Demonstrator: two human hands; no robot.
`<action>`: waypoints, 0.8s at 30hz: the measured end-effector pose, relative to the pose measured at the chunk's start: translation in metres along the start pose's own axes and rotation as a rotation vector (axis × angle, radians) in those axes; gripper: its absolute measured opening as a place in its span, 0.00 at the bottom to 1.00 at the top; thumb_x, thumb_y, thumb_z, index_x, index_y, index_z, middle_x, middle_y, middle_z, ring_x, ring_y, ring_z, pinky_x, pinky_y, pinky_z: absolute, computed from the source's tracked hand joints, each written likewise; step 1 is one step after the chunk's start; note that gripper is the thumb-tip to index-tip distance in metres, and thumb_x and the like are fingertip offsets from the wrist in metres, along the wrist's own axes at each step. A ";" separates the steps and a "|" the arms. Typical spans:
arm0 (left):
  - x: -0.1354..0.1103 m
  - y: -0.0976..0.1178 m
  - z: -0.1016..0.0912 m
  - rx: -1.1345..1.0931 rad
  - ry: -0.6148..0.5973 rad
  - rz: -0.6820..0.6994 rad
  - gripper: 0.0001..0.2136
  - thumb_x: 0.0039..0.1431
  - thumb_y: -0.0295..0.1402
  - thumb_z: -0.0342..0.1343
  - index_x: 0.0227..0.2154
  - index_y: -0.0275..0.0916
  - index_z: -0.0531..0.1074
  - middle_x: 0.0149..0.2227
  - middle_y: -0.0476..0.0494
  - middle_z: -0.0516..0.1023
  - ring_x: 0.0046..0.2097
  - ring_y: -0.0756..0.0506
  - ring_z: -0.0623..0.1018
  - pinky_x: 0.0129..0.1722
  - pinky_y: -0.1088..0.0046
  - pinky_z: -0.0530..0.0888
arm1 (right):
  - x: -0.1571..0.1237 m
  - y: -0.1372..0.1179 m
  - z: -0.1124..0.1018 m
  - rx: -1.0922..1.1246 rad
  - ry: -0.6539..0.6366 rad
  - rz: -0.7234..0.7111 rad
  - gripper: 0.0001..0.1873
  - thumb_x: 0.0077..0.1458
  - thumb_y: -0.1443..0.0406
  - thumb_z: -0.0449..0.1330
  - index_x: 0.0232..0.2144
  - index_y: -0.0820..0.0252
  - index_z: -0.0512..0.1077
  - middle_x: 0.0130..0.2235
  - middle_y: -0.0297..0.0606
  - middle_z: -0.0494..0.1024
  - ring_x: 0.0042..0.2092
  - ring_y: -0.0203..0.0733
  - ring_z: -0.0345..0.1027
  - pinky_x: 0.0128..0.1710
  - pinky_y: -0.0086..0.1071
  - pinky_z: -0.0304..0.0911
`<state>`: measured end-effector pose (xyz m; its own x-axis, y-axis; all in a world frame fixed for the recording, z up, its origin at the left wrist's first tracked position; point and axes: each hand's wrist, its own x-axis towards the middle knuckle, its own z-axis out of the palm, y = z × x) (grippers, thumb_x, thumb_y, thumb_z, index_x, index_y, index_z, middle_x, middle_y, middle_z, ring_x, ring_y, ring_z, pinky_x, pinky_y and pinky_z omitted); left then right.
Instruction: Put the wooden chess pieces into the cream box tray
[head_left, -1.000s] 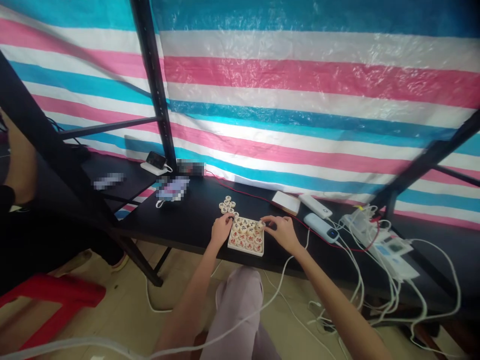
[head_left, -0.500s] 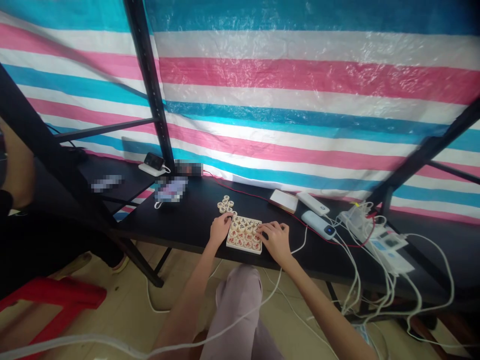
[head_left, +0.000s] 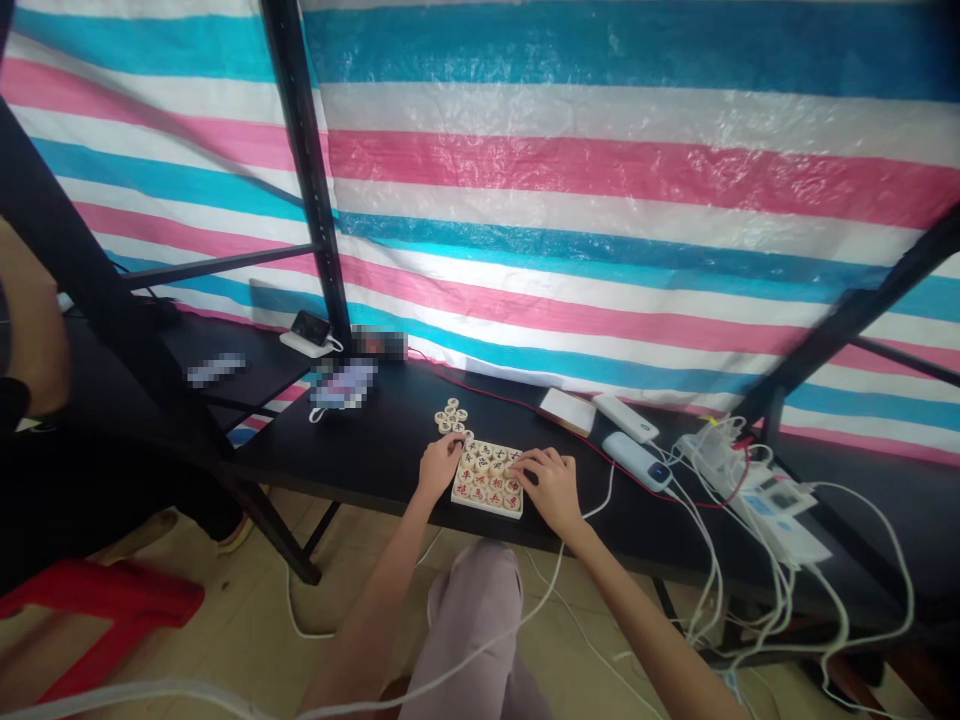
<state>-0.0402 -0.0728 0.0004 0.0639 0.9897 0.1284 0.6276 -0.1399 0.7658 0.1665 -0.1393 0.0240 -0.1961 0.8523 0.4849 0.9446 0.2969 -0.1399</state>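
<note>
Right hand (head_left: 555,490) bent over the white tray (head_left: 486,508)'s right side, left hand (head_left: 439,465) at its far-left corner (cannot tell whether either's fingers (head_left: 534,461) grip); round pieces (head_left: 495,483) filling it near the table (head_left: 390,425)'s front edge, loose pieces (head_left: 452,416) toward the back edge

A tray (head_left: 486,508) of discs (head_left: 495,482), black-marked in its far rows and red-marked in its near ones, sits on the tabletop (head_left: 375,440). The left hand (head_left: 441,468) is at the tray's far left corner, the right hand (head_left: 550,486) over its right edge. Loose discs (head_left: 452,416) lie beyond its left corner; a box (head_left: 568,411), power bank (head_left: 636,462) and cables (head_left: 716,570) lie to its right.
</note>
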 end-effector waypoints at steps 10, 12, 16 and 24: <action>-0.002 0.005 -0.002 0.071 0.013 -0.011 0.13 0.57 0.32 0.46 0.42 0.45 0.72 0.29 0.48 0.76 0.32 0.49 0.73 0.28 0.79 0.60 | 0.106 -0.003 0.034 0.014 -0.319 -0.263 0.18 0.56 0.65 0.54 0.49 0.44 0.67 0.48 0.35 0.71 0.46 0.42 0.61 0.39 0.34 0.52; -0.004 0.004 -0.002 0.061 0.012 -0.005 0.13 0.57 0.33 0.46 0.42 0.44 0.72 0.29 0.48 0.76 0.32 0.50 0.73 0.28 0.79 0.60 | 0.122 -0.004 0.043 0.069 -0.441 -0.367 0.16 0.54 0.64 0.56 0.45 0.42 0.70 0.48 0.33 0.72 0.47 0.42 0.62 0.40 0.33 0.52; -0.003 0.003 -0.001 0.041 0.015 0.013 0.13 0.57 0.34 0.46 0.41 0.44 0.72 0.28 0.49 0.75 0.31 0.50 0.73 0.28 0.79 0.60 | 0.130 0.000 0.053 0.076 -0.474 -0.431 0.08 0.52 0.62 0.59 0.36 0.45 0.75 0.44 0.32 0.74 0.46 0.41 0.63 0.39 0.33 0.51; 0.001 0.002 0.001 0.027 0.022 -0.005 0.12 0.56 0.39 0.48 0.38 0.44 0.74 0.27 0.50 0.75 0.31 0.50 0.73 0.28 0.78 0.60 | 0.122 0.025 0.050 0.115 -0.418 -0.289 0.10 0.49 0.56 0.60 0.31 0.52 0.77 0.36 0.32 0.78 0.37 0.37 0.69 0.36 0.28 0.55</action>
<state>-0.0383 -0.0717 0.0014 0.0442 0.9893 0.1388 0.6489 -0.1341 0.7490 0.1529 -0.0064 0.0363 -0.5551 0.8207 0.1351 0.8059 0.5709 -0.1567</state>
